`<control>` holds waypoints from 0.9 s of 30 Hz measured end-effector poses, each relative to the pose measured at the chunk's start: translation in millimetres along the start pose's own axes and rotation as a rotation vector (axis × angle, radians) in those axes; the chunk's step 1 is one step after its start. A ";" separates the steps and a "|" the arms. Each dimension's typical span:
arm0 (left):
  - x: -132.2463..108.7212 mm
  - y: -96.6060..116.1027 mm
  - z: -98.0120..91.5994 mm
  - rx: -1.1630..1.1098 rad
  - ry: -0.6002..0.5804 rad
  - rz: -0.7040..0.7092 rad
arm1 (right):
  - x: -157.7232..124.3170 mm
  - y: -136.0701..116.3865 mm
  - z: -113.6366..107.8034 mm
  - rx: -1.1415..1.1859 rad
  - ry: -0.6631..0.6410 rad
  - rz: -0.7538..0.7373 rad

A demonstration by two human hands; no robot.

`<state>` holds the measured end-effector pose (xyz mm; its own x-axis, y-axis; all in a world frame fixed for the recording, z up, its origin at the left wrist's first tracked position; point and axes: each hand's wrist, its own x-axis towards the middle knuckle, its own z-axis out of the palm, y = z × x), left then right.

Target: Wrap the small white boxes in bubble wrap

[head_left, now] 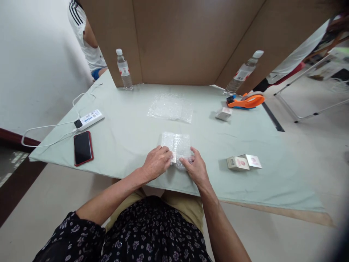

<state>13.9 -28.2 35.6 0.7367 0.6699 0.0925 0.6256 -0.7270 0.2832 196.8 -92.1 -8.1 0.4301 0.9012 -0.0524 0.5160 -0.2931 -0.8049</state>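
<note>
A clear bubble wrap sheet (181, 142) lies near the table's front edge between both hands, its near part bunched up. My left hand (158, 162) is closed, its curled fingers at a small pale box (173, 158) that sits on the wrap and is partly hidden by them. My right hand (196, 167) grips the near right side of the wrap between thumb and fingers. Farther back, a second bubble wrap piece (170, 107) lies flat. To the right stand two small printed boxes, a cream box (237, 163) and a white box (253, 161), side by side.
A small wrapped box (224, 114) lies beside an orange tape dispenser (247, 101). Water bottles stand at the left (124, 71) and right (242, 74) against a cardboard screen (177, 43). At left are a phone (83, 148) and a cabled power bank (89, 119). A person (85, 40) is behind.
</note>
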 end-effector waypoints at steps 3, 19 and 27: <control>0.4 2.6 -0.4 0.021 -0.032 -0.014 | 0.3 -9.5 4.1 -0.059 0.037 -0.036; 5.5 3.6 2.5 0.018 -0.084 -0.009 | 5.5 -22.9 19.5 0.186 0.007 -0.056; 4.4 -1.6 11.0 -0.099 -0.003 0.011 | 3.8 -26.7 18.8 0.153 -0.018 -0.057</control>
<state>19.0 -25.7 25.1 0.7441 0.6615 0.0932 0.5893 -0.7157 0.3748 170.7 -74.9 2.0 0.3896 0.9209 -0.0133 0.4203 -0.1906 -0.8872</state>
